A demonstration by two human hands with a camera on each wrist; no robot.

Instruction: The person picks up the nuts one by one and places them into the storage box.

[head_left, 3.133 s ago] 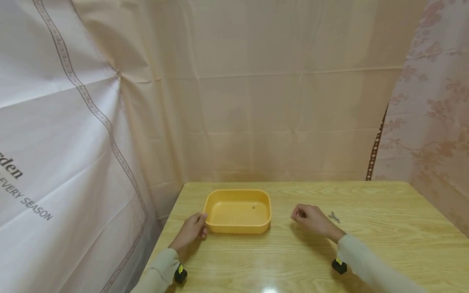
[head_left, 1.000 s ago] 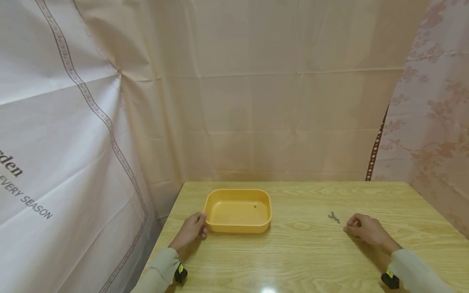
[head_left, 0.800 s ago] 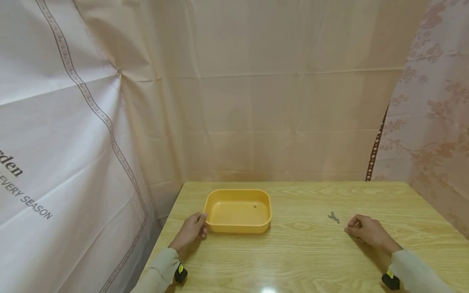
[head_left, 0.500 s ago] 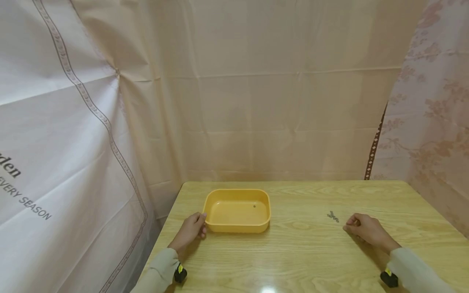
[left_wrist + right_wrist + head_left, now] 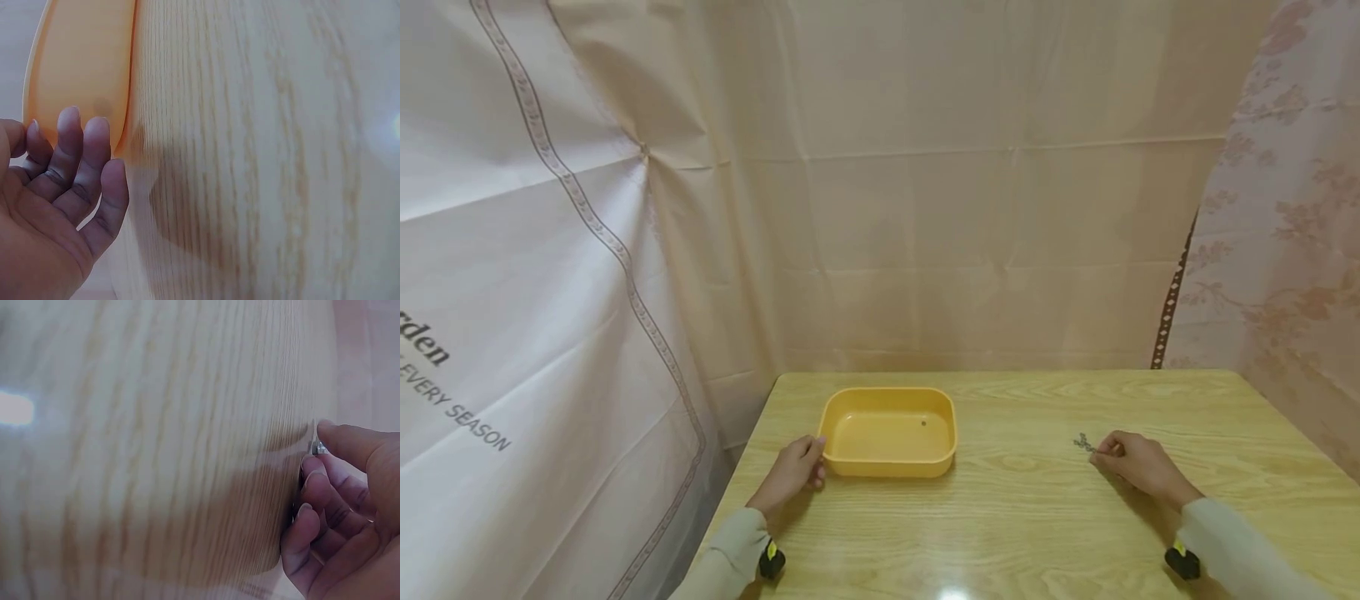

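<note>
A yellow plastic tub (image 5: 887, 469) stands on the wooden table, with one small dark nut (image 5: 922, 423) inside near its right end. My left hand (image 5: 793, 468) grips the tub's left rim between thumb and index finger; in the left wrist view the other fingers curl loosely below it. Several small metal nuts (image 5: 1083, 442) lie in a little cluster on the right half of the table. My right hand (image 5: 1138, 464) is at the cluster's right side, fingertips right at its edge. In the right wrist view a shiny metal nut (image 5: 317, 448) shows in the gap between thumb and index finger.
The wood-grain table (image 5: 1000, 517) ends at the back against a hanging beige cloth (image 5: 962, 250). A white printed cloth (image 5: 550, 333) hangs at the left, a floral one (image 5: 1300, 250) at the right.
My right hand went from between tub and nuts to the right of the cluster, paused there, and has now moved left to the cluster's edge. My left hand has stayed at the tub's rim.
</note>
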